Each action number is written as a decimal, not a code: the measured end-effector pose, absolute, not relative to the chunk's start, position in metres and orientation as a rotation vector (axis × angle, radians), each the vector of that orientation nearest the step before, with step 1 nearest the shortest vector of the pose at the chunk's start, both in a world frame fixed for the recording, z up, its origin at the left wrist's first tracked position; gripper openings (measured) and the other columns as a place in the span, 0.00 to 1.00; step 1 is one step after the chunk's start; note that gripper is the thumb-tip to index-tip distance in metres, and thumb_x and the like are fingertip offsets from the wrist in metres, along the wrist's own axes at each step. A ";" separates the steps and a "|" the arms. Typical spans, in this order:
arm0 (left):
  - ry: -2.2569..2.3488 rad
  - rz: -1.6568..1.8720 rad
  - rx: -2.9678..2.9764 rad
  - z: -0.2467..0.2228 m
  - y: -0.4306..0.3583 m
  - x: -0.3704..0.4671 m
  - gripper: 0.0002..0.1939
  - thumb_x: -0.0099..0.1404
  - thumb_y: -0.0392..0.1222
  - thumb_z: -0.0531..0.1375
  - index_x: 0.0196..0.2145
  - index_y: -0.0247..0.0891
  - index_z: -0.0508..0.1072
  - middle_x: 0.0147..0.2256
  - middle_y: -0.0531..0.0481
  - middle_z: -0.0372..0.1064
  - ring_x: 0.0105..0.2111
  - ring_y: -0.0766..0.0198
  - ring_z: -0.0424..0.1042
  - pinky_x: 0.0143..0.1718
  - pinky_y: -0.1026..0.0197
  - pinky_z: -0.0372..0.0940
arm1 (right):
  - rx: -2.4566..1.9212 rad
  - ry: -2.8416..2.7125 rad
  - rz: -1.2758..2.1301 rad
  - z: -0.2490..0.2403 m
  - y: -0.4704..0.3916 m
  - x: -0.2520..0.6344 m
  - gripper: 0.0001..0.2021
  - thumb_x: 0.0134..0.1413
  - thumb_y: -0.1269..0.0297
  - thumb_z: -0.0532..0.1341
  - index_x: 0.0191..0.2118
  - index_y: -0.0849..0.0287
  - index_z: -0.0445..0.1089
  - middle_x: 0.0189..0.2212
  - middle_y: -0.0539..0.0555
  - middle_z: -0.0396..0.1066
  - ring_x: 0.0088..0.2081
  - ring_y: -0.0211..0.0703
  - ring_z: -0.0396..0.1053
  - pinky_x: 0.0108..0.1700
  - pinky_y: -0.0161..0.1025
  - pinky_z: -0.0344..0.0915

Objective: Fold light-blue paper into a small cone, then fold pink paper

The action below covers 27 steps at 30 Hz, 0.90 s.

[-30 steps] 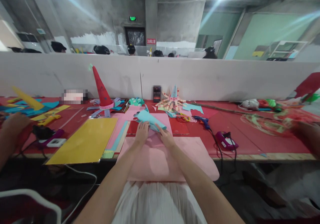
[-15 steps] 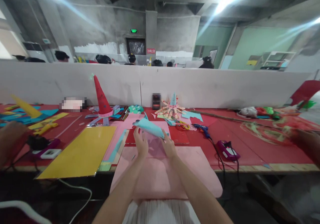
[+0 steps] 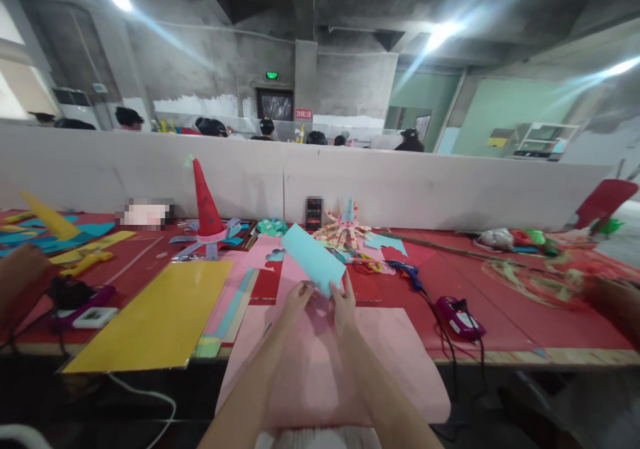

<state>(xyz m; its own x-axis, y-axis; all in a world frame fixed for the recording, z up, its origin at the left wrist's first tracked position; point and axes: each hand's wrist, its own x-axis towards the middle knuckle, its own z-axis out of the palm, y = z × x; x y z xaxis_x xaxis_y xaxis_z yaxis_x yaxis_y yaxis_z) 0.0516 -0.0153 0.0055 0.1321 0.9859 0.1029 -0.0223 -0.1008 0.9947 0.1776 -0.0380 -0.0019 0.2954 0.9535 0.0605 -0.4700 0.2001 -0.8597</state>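
Observation:
A sheet of light blue paper (image 3: 313, 257) is held up at a slant in front of me, its surface curved. My right hand (image 3: 344, 302) is closed on its lower right corner, thumb and fingers pinching. My left hand (image 3: 299, 297) has its fingers closed at the lower left edge of the same sheet. Below both hands lies a large pink sheet (image 3: 330, 375) that hangs over the table's front edge. Behind the blue paper stands a small blue cone (image 3: 349, 212) with a ring of decorated paper strips around its foot.
A red cone hat (image 3: 207, 202) and a yellow sheet (image 3: 155, 315) are at left. A blue glue gun (image 3: 406, 272), yellow-handled scissors (image 3: 369, 262) and a purple power socket (image 3: 461, 317) lie at right. Other people's hands (image 3: 607, 295) show at both sides. A white partition (image 3: 240, 169) runs behind.
The blue paper has turned from a narrow rolled shape to a broader, more open sheet, tilted upward. My left hand has moved down and nearer my right hand. The view has tipped slightly up.

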 end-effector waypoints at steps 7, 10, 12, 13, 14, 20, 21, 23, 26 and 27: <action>0.974 1.305 1.236 0.004 -0.011 0.052 0.27 0.43 0.48 0.66 0.40 0.34 0.66 0.39 0.41 0.71 0.37 0.57 0.71 0.37 0.57 0.66 | -0.809 -0.650 1.278 0.007 -0.043 0.171 0.45 0.35 0.58 0.66 0.60 0.53 0.45 0.21 0.46 0.68 0.24 0.38 0.68 0.29 0.37 0.67; 0.941 1.297 1.185 0.009 -0.013 0.049 0.28 0.41 0.44 0.67 0.40 0.33 0.67 0.41 0.40 0.70 0.41 0.53 0.70 0.42 0.54 0.65 | -0.822 -0.689 1.293 0.009 -0.044 0.172 0.44 0.35 0.57 0.66 0.60 0.53 0.46 0.19 0.45 0.66 0.23 0.37 0.67 0.29 0.37 0.67; 0.980 1.295 1.151 0.013 -0.014 0.047 0.27 0.39 0.42 0.68 0.39 0.33 0.69 0.41 0.39 0.71 0.42 0.51 0.69 0.43 0.53 0.64 | -0.834 -0.725 1.288 0.009 -0.045 0.171 0.43 0.36 0.56 0.66 0.59 0.54 0.48 0.16 0.43 0.64 0.22 0.36 0.66 0.29 0.36 0.66; 1.007 1.298 1.133 0.014 -0.015 0.047 0.26 0.38 0.41 0.68 0.38 0.33 0.70 0.40 0.40 0.71 0.41 0.50 0.70 0.43 0.52 0.64 | -0.846 -0.741 1.284 0.009 -0.046 0.170 0.42 0.36 0.56 0.66 0.59 0.54 0.48 0.16 0.43 0.63 0.22 0.36 0.66 0.28 0.35 0.66; 1.030 1.308 1.115 0.014 -0.015 0.046 0.25 0.38 0.40 0.68 0.37 0.33 0.70 0.39 0.40 0.72 0.41 0.49 0.70 0.43 0.51 0.65 | -0.860 -0.754 1.278 0.009 -0.046 0.170 0.42 0.37 0.55 0.65 0.59 0.54 0.49 0.16 0.43 0.64 0.22 0.36 0.66 0.28 0.35 0.66; 1.100 1.371 1.098 0.010 -0.011 0.045 0.17 0.42 0.37 0.66 0.33 0.34 0.71 0.36 0.41 0.73 0.39 0.51 0.71 0.44 0.50 0.65 | -0.899 -0.770 1.252 0.008 -0.045 0.167 0.38 0.38 0.55 0.65 0.58 0.53 0.52 0.27 0.49 0.71 0.28 0.39 0.69 0.32 0.37 0.67; 1.113 1.377 1.101 0.010 -0.010 0.045 0.17 0.42 0.37 0.66 0.33 0.34 0.71 0.36 0.41 0.73 0.39 0.51 0.71 0.44 0.50 0.65 | -0.895 -0.767 1.254 0.008 -0.045 0.166 0.38 0.38 0.55 0.64 0.57 0.52 0.52 0.29 0.50 0.71 0.29 0.39 0.69 0.32 0.37 0.67; 1.126 1.382 1.098 0.009 -0.009 0.044 0.16 0.42 0.37 0.66 0.33 0.34 0.72 0.36 0.42 0.73 0.39 0.51 0.71 0.44 0.51 0.65 | -0.884 -0.759 1.257 0.009 -0.045 0.166 0.37 0.38 0.56 0.64 0.57 0.51 0.53 0.33 0.50 0.71 0.30 0.39 0.70 0.33 0.37 0.67; 1.123 1.398 1.096 0.004 -0.005 0.041 0.16 0.43 0.39 0.66 0.33 0.34 0.72 0.36 0.43 0.73 0.40 0.51 0.70 0.44 0.52 0.65 | -0.865 -0.759 1.260 0.011 -0.047 0.165 0.37 0.38 0.57 0.64 0.57 0.51 0.53 0.35 0.51 0.71 0.33 0.41 0.70 0.35 0.38 0.67; 1.119 1.400 1.113 0.001 -0.003 0.040 0.17 0.43 0.40 0.66 0.34 0.34 0.72 0.37 0.43 0.73 0.41 0.51 0.70 0.45 0.51 0.65 | -0.858 -0.757 1.261 0.011 -0.047 0.164 0.36 0.39 0.57 0.63 0.57 0.52 0.52 0.35 0.51 0.71 0.34 0.41 0.70 0.35 0.38 0.67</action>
<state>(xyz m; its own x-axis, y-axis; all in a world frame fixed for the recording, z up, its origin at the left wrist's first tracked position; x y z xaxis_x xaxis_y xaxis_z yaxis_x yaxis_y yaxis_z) 0.0397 -0.0028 0.0013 -0.0924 0.9929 0.0746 -0.1461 -0.0876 0.9854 0.1642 -0.0466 0.0109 0.1561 0.9876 0.0184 -0.4803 0.0922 -0.8723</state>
